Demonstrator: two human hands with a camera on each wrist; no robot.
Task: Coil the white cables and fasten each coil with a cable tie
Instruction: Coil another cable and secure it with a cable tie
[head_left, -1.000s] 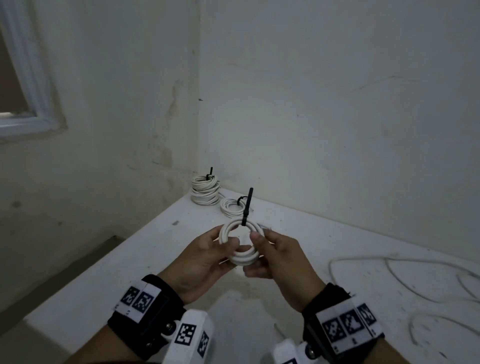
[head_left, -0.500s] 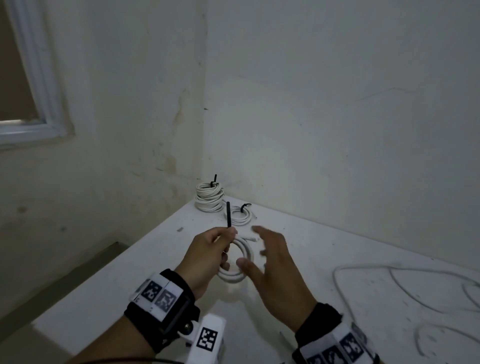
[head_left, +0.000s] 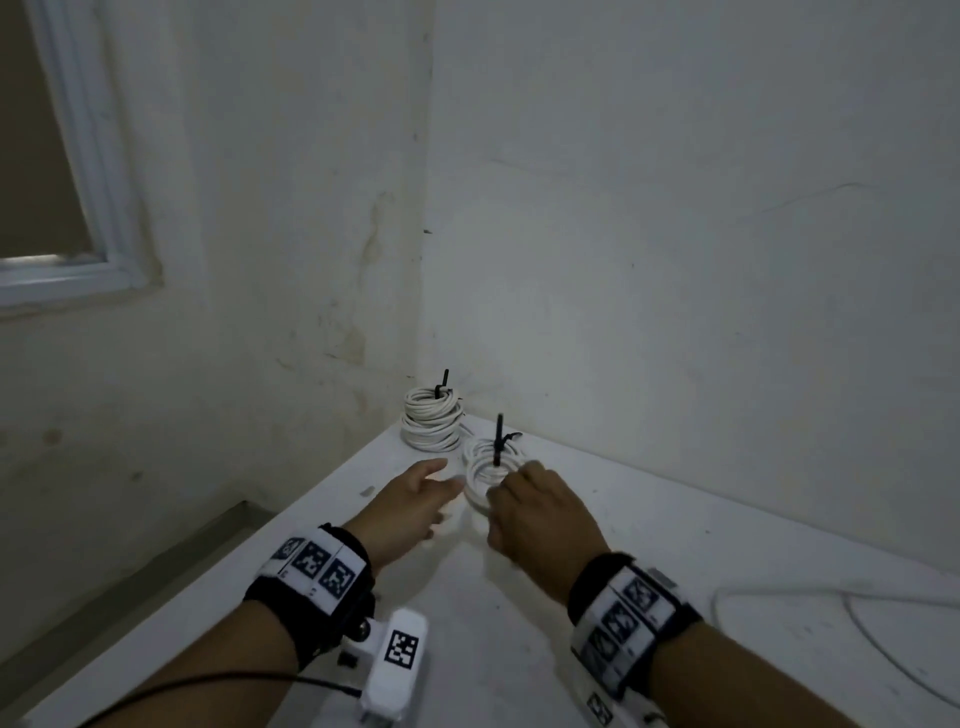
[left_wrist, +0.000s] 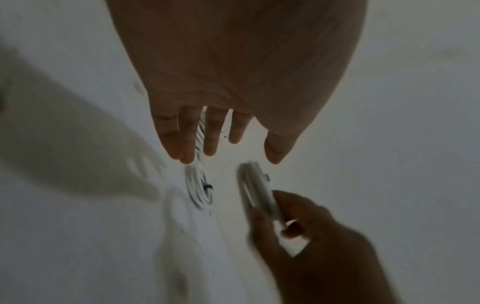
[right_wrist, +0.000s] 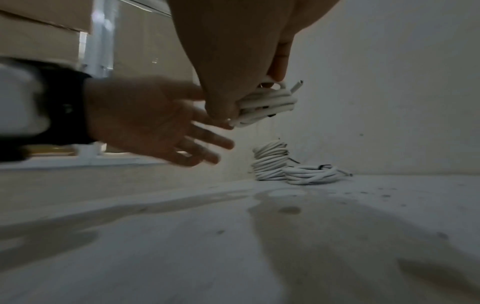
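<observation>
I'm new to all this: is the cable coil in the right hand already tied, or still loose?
Tied: a black cable tie wraps the held coil, tail sticking up. The right hand grips it.

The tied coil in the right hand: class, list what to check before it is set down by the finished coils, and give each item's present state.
1. Right hand grips the held coil: ok, its fingers curl round it.
2. Cable tie on that coil: ok, its black tail stands up; tightness cannot tell.
3. Left hand clear of the coil: ok, open and apart.
4. Landing spot: ok, bare table shows before the flat coil and the tall coil pile.
5. Cable end tucked in: not ok, it juts out.
6. All cables coiled: not ok, a loose cable lies on the right.
</observation>
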